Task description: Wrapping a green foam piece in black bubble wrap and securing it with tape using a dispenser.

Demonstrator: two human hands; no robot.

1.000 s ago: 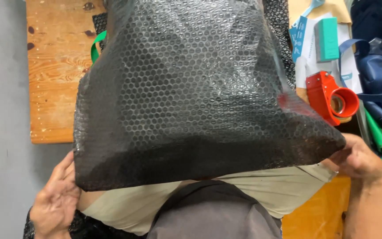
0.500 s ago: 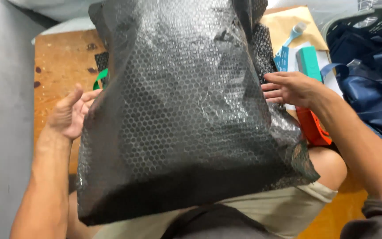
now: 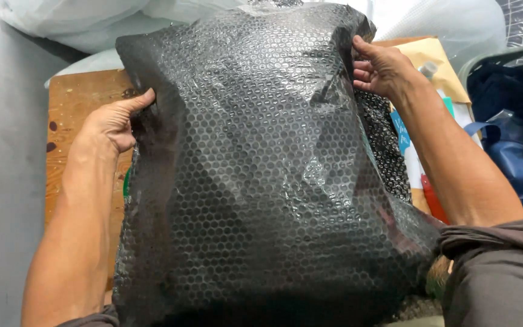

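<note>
— Where was the bubble-wrapped bundle (image 3: 255, 175) at that moment?

— Right in the middle of the view, big and black, held up over the wooden table (image 3: 83, 109) and covering most of it.

— And the hands?

— The left hand (image 3: 113, 124) was pressed to the bundle's left edge near the far corner, thumb stretched along the wrap; the other fingers went behind it, so I could not tell how far they curled. The right hand (image 3: 382, 66) was at the far right corner, its fingers bent and pinching the edge of the wrap.

— What lay around it?

— White plastic sheeting (image 3: 92, 21) at the far side, a yellow envelope (image 3: 434, 60) just beyond the right hand, a dark blue bag (image 3: 516, 139) to the right, and something red (image 3: 434, 203) showing beside the right forearm.
</note>
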